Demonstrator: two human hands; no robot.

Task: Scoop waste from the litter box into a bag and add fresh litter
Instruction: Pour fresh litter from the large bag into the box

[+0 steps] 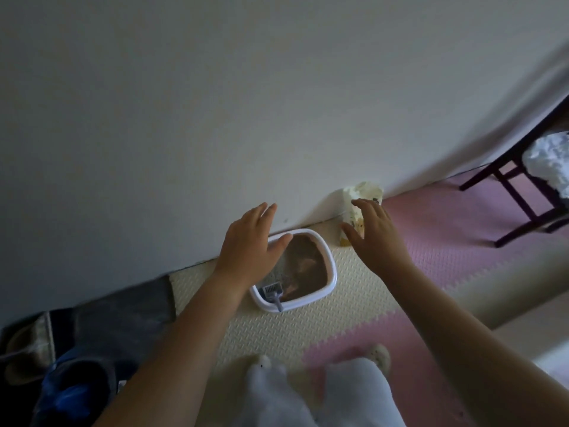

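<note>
A white-rimmed litter box (330, 272) with brownish litter sits on the cream foam mat against the wall. A grey slotted scoop (272, 292) leans in its near-left corner, handle over the rim. A pale yellow litter bag (358, 195) stands upright against the wall, just right of the box. My left hand (251, 241) hovers over the box's left side, fingers spread, holding nothing. My right hand (374, 232) is stretched toward the bag, fingers apart, partly covering it; I cannot tell if it touches.
Cream and pink foam mats (446, 251) cover the floor. A dark wooden chair (517, 192) with a white crumpled bag (551, 158) stands at the right. Dark cloth and blue items (92, 349) lie at the left by the wall. My white-socked feet (308, 389) are near the bottom.
</note>
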